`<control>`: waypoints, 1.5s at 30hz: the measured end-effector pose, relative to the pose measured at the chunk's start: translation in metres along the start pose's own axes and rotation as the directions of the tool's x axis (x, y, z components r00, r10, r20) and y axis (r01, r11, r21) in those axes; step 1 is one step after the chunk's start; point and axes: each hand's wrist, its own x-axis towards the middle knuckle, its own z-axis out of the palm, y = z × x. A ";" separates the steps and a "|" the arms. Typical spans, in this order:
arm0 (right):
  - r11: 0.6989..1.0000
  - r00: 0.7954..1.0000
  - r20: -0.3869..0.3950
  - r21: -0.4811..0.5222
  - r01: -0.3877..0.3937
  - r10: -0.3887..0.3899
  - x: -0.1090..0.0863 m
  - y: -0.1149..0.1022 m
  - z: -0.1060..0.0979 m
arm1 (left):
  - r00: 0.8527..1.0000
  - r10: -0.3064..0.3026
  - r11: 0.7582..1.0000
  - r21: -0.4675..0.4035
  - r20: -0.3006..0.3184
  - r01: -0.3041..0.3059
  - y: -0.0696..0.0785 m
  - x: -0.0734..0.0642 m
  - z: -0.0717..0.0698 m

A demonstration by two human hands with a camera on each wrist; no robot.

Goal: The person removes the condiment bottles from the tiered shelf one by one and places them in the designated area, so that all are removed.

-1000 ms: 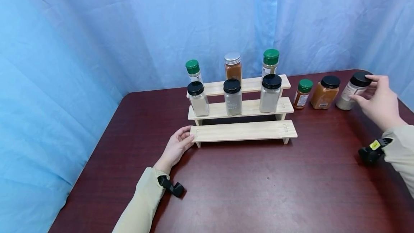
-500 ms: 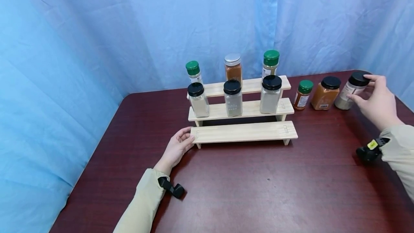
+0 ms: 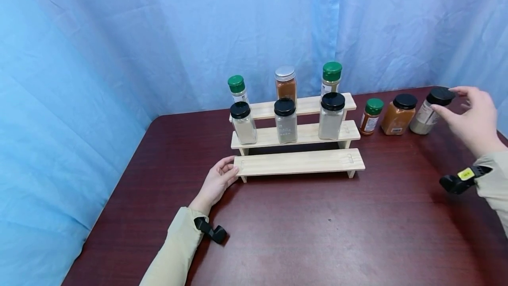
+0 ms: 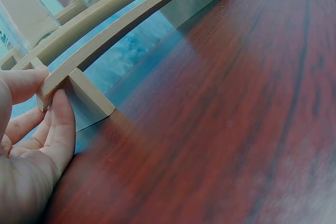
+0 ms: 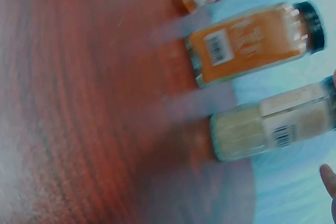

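Observation:
My left hand [image 3: 217, 179] pinches the left end of the lowest step of a pale wooden tiered rack [image 3: 299, 162]. In the left wrist view its thumb lies on top of the board, with fingers underneath. At the far right, my right hand [image 3: 472, 116] is beside a black-lidded spice jar [image 3: 425, 118] with pale powder, its fingers spread near the lid. The right wrist view shows that jar upright on the table, one fingertip [image 5: 328, 179] clearly apart from it. Contact at the lid is hard to judge.
An orange spice jar [image 3: 398, 117] and a small green-capped jar [image 3: 370, 120] stand left of that jar. Black-lidded jars [image 3: 285, 122] line the middle step; green-capped jars [image 3: 331, 76] and a silver-lidded jar [image 3: 286, 85] stand behind. A blue curtain [image 3: 238, 21] backs the dark table [image 3: 317, 228].
My right hand first shifts slightly left with the black-lidded jar, then loosens and draws back to the right while the jar stays next to the orange one. My left hand keeps its place.

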 end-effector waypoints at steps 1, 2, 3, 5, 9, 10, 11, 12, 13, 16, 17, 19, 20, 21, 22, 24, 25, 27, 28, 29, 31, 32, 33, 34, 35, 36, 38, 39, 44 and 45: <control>0.999 1.000 -0.007 0.028 -0.026 0.026 -0.005 -0.011 -0.007 | 1.000 -0.001 1.000 0.001 0.000 0.001 0.000 0.000 0.000; 0.998 0.998 -0.031 0.043 -0.047 0.048 -0.009 -0.020 -0.013 | 1.000 -0.002 1.000 0.002 -0.001 0.002 0.000 0.000 0.000; 0.995 0.997 -0.044 0.079 -0.065 0.069 -0.014 -0.032 -0.020 | 1.000 -0.002 1.000 0.003 -0.001 0.002 0.000 0.000 0.000; 0.984 0.992 -0.074 0.159 -0.085 0.098 -0.021 -0.046 -0.029 | 1.000 -0.001 1.000 0.007 0.000 0.001 0.000 0.000 0.000; 0.945 0.982 -0.123 0.312 -0.100 0.144 -0.025 -0.058 -0.037 | 1.000 -0.003 1.000 0.011 0.000 0.003 0.000 0.000 0.000; 0.934 0.979 -0.135 0.344 -0.101 0.156 -0.024 -0.058 -0.038 | 1.000 -0.004 1.000 0.012 0.000 0.004 0.000 0.000 0.000; 0.923 0.976 -0.143 0.371 -0.101 0.164 -0.025 -0.060 -0.039 | 1.000 -0.005 1.000 0.013 -0.001 0.005 0.000 0.000 0.000; 0.908 0.973 -0.144 0.406 -0.107 0.179 -0.027 -0.066 -0.042 | 1.000 -0.005 1.000 0.012 -0.003 0.005 0.000 0.000 0.000; 0.892 0.972 -0.148 0.441 -0.100 0.182 -0.027 -0.067 -0.043 | 1.000 -0.006 1.000 0.012 -0.004 0.006 0.000 0.000 0.000; 0.873 0.975 -0.131 0.477 -0.099 0.182 -0.040 -0.093 -0.052 | 1.000 -0.008 1.000 0.016 -0.005 0.008 0.000 0.000 0.000; 0.871 0.977 -0.123 0.482 -0.095 0.174 -0.044 -0.099 -0.054 | 1.000 -0.010 1.000 0.017 -0.006 0.010 0.000 0.000 0.000; 0.874 0.981 -0.098 0.475 -0.101 0.167 -0.053 -0.115 -0.058 | 1.000 -0.013 1.000 0.018 -0.007 0.013 -0.001 0.000 0.000; 0.881 0.984 -0.084 0.463 -0.101 0.157 -0.057 -0.120 -0.059 | 1.000 -0.013 1.000 0.019 -0.007 0.013 -0.001 0.000 0.000; 0.888 0.987 -0.070 0.450 -0.097 0.143 -0.060 -0.124 -0.060 | 1.000 -0.013 1.000 0.019 -0.008 0.013 -0.001 0.000 0.000; 0.893 0.990 -0.060 0.441 -0.091 0.130 -0.062 -0.129 -0.060 | 1.000 -0.013 1.000 0.017 -0.009 0.013 -0.001 0.000 0.000; 0.896 0.995 -0.039 0.439 -0.067 0.094 -0.067 -0.136 -0.061 | 1.000 -0.010 1.000 0.011 -0.007 0.011 -0.001 0.000 0.000; 0.898 0.997 -0.027 0.437 -0.052 0.071 -0.069 -0.139 -0.061 | 1.000 -0.009 1.000 0.008 -0.006 0.009 -0.001 0.000 0.000; 0.892 1.000 -0.013 0.452 -0.009 0.016 -0.072 -0.147 -0.061 | 1.000 -0.006 1.000 0.001 -0.003 0.006 0.000 0.000 0.000; 0.882 1.000 -0.006 0.471 0.009 -0.007 -0.074 -0.151 -0.060 | 1.000 -0.005 1.000 -0.005 -0.001 0.005 0.000 0.000 0.000; 0.869 1.000 0.001 0.494 0.027 -0.031 -0.076 -0.155 -0.060 | 1.000 -0.003 1.000 -0.010 0.000 0.003 0.000 0.000 0.000; 0.847 0.997 0.009 0.528 0.062 -0.078 -0.079 -0.163 -0.058 | 1.000 0.000 1.000 -0.015 0.000 0.000 0.001 0.000 0.000; 0.836 0.995 0.014 0.544 0.078 -0.101 -0.081 -0.167 -0.057 | 1.000 0.001 1.000 -0.020 0.001 -0.001 0.000 0.000 0.000; 0.791 0.992 0.017 0.605 0.090 -0.126 -0.083 -0.171 -0.056 | 1.000 0.002 1.000 -0.024 0.001 -0.002 0.000 0.000 0.000; 0.760 0.988 0.019 0.642 0.103 -0.151 -0.085 -0.175 -0.054 | 1.000 0.002 1.000 -0.025 0.002 -0.002 0.000 -0.001 0.000; 0.726 0.984 0.022 0.678 0.114 -0.176 -0.087 -0.179 -0.053 | 1.000 0.002 1.000 -0.023 0.004 -0.002 0.001 -0.001 0.000; 0.708 0.979 0.027 0.695 0.126 -0.200 -0.090 -0.183 -0.051 | 1.000 0.002 1.000 -0.022 0.005 -0.002 0.001 -0.001 0.000; 0.683 0.968 0.042 0.716 0.142 -0.246 -0.094 -0.190 -0.048 | 1.000 -0.001 1.000 -0.022 0.007 0.001 0.001 -0.001 0.000; 0.677 0.963 0.049 0.721 0.149 -0.264 -0.095 -0.193 -0.046 | 1.000 -0.001 1.000 -0.020 0.007 0.001 0.001 -0.001 0.000; 0.760 0.952 0.098 0.628 0.168 -0.291 -0.100 -0.208 -0.037 | 1.000 -0.001 1.000 -0.025 -0.007 0.001 0.001 0.000 0.001; 0.763 0.951 0.103 0.625 0.167 -0.293 -0.100 -0.210 -0.035 | 1.000 -0.002 1.000 -0.022 -0.007 0.002 0.001 0.000 0.001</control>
